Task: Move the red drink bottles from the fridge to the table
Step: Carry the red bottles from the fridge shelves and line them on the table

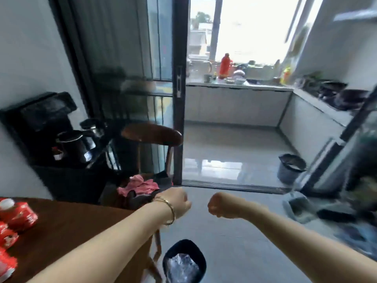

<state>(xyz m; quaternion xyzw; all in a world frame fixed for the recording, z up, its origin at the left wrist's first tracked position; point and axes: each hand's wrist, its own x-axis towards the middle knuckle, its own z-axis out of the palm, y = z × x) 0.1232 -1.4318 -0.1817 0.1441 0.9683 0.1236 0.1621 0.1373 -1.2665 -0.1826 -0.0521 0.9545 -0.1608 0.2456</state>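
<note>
Several red drink bottles (pixel 19 214) with white caps lie at the left edge on the dark wooden table (pixel 71 231). My left hand (pixel 178 201), a gold bangle on its wrist, is held out over the floor past the table's corner, fingers curled, holding nothing. My right hand (pixel 219 205) is a fist beside it, also empty. The two hands are a short gap apart. The fridge is not in view.
A wooden chair (pixel 152 135) with pink cloth on its seat stands behind the table. A black bin (pixel 184 260) sits on the floor below my arms. A black sliding door frame (pixel 180 99) opens onto a kitchen with counters; a grey basket (pixel 291 167) stands inside.
</note>
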